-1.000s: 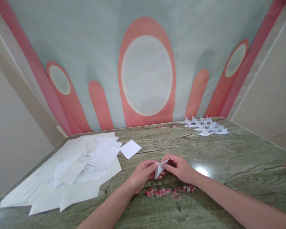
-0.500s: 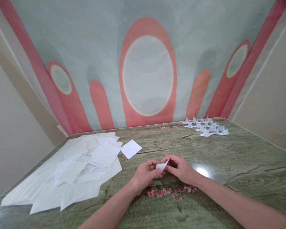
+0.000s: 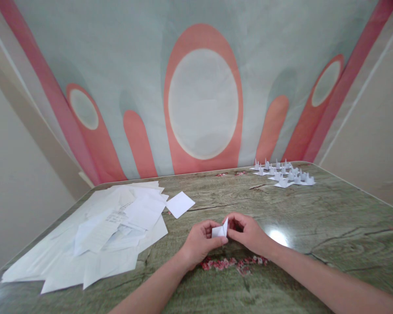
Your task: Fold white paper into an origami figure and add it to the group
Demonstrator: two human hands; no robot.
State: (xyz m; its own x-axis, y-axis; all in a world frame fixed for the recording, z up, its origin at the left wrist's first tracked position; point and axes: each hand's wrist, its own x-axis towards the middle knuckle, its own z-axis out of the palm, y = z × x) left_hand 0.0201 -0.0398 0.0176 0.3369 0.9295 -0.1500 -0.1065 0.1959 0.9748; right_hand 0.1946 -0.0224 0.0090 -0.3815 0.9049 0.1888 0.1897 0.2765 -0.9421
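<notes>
A small folded white paper (image 3: 218, 231) is held between my two hands above the table, one pointed flap standing up at its right side. My left hand (image 3: 201, 240) is closed on it, thumb across the front and fingers behind. My right hand (image 3: 248, 233) pinches the upright flap at its right edge; those fingertips are partly hidden by the paper. Beyond my left hand lies a flat white paper square (image 3: 180, 204).
To the left spreads a large pile of white paper sheets (image 3: 114, 257), some with writing. Several folded paper cranes (image 3: 283, 179) stand at the back right of the wood-patterned table (image 3: 340, 226). A patterned backdrop (image 3: 144, 56) hangs behind the table's far edge.
The folded paper has turned so that more of its flat face shows, and its flap stands more upright. My right fingers have shifted slightly to the right.
</notes>
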